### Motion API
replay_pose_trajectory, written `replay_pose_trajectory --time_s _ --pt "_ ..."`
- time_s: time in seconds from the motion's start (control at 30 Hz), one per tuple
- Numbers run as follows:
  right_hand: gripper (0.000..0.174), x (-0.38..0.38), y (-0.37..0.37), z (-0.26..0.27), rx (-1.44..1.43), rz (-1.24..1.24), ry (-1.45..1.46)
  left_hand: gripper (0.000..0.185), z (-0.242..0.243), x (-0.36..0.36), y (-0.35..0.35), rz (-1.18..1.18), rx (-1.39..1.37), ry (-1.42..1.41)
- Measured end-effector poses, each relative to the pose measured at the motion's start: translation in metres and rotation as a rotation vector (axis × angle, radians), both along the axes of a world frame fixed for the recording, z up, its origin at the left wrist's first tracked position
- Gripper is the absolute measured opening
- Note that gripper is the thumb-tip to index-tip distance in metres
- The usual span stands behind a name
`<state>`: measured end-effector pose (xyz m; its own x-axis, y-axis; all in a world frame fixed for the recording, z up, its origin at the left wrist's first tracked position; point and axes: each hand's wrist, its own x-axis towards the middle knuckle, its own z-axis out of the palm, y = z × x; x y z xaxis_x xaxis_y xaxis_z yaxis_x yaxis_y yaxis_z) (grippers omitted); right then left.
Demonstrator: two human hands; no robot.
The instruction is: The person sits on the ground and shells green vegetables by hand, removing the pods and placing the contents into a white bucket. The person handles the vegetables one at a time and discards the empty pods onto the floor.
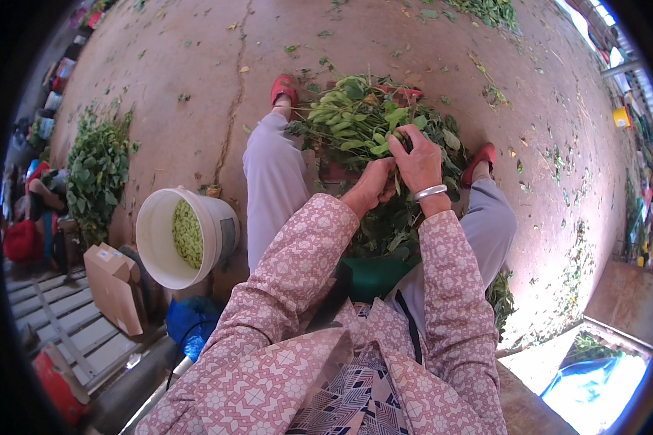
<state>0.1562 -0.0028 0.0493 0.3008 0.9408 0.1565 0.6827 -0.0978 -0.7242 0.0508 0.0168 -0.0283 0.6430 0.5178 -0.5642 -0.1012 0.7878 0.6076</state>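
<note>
Green bean pods on cut stems point(340, 117), probably soybeans, lie heaped with leaves between my lower legs. My right hand point(418, 157), with a silver bangle on the wrist, pinches at a pod or stem at the heap's near right edge. Close beside it, my left hand point(374, 184) is curled, its fingers closed around what looks like a stem; the grasp is partly hidden. Under the heap shows a red patterned thing point(402, 95). A white plastic bucket point(158, 239) stands to the left of my leg, holding green shelled beans or small pods point(187, 234).
Another pile of leafy bean plants point(99, 168) lies at the left, with a person in red point(38, 190) near it. A cardboard box point(114, 288) and a blue plastic bag point(193, 321) are at lower left. Loose leaves point(495, 95) litter the concrete floor.
</note>
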Motion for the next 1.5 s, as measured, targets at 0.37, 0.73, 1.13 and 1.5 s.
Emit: replay_pose_trajectory --time_s 0.37,0.73,1.13,1.5 --pt "0.019 -0.001 0.0 -0.014 0.059 -0.017 -0.012 0.029 0.001 0.009 -0.008 0.083 -0.032 0.077" --pt "0.016 0.001 -0.004 -0.019 0.108 -0.088 -0.023 0.027 -0.002 -0.011 -0.015 -0.044 -0.123 0.06" --pt "0.02 0.01 -0.014 -0.032 0.124 -0.119 -0.001 0.027 0.011 -0.028 -0.035 -0.505 -0.001 -0.054" --pt "0.022 -0.002 -0.055 -0.012 0.008 -0.119 0.315 0.022 0.033 -0.033 -0.014 0.039 -0.087 -0.184"
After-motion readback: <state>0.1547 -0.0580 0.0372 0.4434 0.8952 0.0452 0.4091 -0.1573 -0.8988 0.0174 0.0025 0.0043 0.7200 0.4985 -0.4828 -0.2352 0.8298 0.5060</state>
